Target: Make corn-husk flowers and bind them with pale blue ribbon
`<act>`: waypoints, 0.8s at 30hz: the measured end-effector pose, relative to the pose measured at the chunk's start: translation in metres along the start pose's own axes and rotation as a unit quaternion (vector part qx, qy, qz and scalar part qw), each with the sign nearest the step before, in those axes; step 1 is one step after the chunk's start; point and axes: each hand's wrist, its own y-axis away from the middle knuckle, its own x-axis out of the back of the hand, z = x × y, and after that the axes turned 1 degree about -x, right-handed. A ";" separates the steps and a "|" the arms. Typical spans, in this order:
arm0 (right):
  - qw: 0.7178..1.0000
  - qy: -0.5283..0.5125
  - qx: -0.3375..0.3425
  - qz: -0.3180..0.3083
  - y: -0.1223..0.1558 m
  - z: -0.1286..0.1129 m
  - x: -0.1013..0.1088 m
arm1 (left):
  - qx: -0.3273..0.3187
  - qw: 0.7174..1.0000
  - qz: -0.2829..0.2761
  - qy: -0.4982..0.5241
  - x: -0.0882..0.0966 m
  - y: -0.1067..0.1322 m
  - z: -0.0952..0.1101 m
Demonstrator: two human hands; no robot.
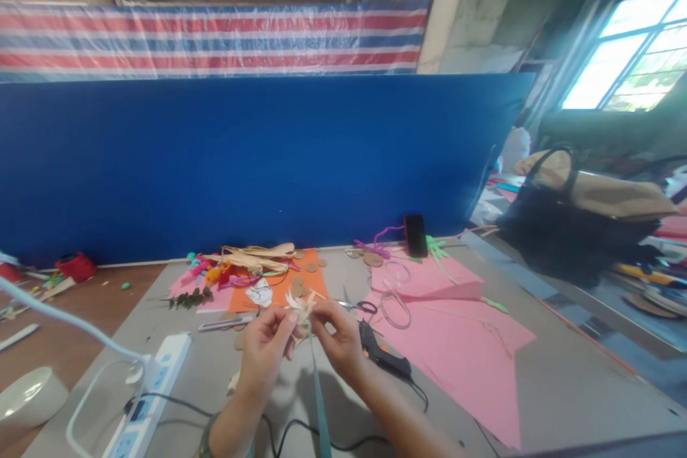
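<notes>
My left hand (267, 345) and my right hand (342, 345) meet above the grey table, fingers closed in pinches. Between them is a cream flower-like piece (301, 306) made of thin pointed strips. My left thumb and fingers grip its left side, while my right fingertips pinch its right side. A blue-green ribbon (320, 401) hangs below it toward me; whether it joins the piece I cannot tell. Just right of my right hand lies a black glue gun (386, 356). Scissors with dark handles (366, 307) rest behind that hand. A utility knife (224, 323) lies left of the piece.
Pink paper sheets (456, 343) cover the right side. An orange sheet (279, 293) with round brown discs and pale wooden strips (257, 256) lies behind my hands. A white power strip (153, 393) and white bowl (33, 397) are left. A phone (415, 235) leans against the blue partition (257, 164).
</notes>
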 end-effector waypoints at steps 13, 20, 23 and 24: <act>0.966 -0.193 -0.168 0.028 0.000 0.005 -0.008 | -0.064 0.984 0.091 -0.136 0.018 0.019 0.024; 0.978 -0.160 -0.128 -0.030 -0.006 -0.004 -0.005 | -0.211 0.915 0.018 -0.343 0.024 -0.019 0.056; 0.981 -0.145 -0.124 -0.039 -0.005 -0.008 -0.007 | -0.207 0.893 -0.038 -0.399 0.020 -0.029 0.051; 0.980 -0.145 -0.128 -0.037 -0.005 -0.008 -0.008 | -0.204 0.891 -0.048 -0.404 0.019 -0.030 0.049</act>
